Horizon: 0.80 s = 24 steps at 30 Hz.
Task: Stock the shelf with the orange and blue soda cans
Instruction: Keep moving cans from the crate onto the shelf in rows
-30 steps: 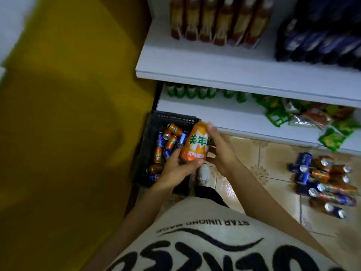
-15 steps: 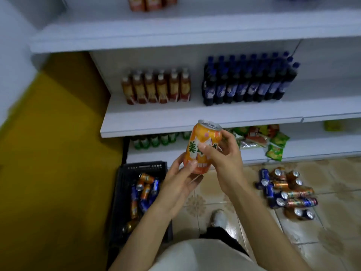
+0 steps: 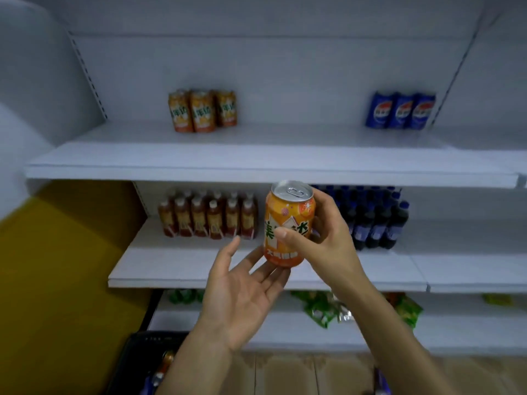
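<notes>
Between the two hands, in front of the middle shelf (image 3: 256,269), an orange soda can (image 3: 288,223) is held upright, its long axis nearly vertical with a slight tilt and its silver pull-tab top pointing up towards the camera. It is gripped by the right hand (image 3: 328,240), thumb curled across the printed front and fingers wrapped round the far side (only their tips show past the rim). The can's base is touched from below by the straight fingertips of the left hand (image 3: 242,292), whose palm is turned up and spread wide. Above the can, on the upper shelf (image 3: 271,163), three orange cans (image 3: 202,111) are stood left and three blue cans (image 3: 400,110) right, well apart.
</notes>
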Motion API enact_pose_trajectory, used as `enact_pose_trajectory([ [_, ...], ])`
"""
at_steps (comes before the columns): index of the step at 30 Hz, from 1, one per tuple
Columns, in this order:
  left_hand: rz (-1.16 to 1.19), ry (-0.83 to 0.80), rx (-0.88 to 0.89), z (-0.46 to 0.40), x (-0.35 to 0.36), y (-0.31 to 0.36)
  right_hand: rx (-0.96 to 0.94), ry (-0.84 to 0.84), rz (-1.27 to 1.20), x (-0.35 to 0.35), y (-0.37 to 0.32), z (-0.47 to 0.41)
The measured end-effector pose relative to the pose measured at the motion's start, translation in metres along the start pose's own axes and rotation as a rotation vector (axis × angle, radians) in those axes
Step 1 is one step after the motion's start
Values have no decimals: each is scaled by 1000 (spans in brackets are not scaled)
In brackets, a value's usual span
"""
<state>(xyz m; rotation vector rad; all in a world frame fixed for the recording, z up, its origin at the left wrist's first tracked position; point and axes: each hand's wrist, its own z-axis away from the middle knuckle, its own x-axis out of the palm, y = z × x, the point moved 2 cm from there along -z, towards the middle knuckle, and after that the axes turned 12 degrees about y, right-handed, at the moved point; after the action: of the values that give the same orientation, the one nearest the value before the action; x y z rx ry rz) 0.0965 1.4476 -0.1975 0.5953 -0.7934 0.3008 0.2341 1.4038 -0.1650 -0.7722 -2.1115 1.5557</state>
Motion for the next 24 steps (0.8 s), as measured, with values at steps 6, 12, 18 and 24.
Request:
enact_pose_trajectory([
  [6, -34, -67, 193, -11, 51, 47, -92, -220, 123, 7, -40, -85],
  [12, -281, -91, 401, -47, 78, 110, -181, -244, 200, 48, -46, -163],
  [18, -1069, 118, 1025, -125, 94, 202, -226, -205, 242, 101, -36, -236],
  [24, -1265, -13, 1159, -204, 117, 275, -234, -110, 303, 150, -6, -308],
])
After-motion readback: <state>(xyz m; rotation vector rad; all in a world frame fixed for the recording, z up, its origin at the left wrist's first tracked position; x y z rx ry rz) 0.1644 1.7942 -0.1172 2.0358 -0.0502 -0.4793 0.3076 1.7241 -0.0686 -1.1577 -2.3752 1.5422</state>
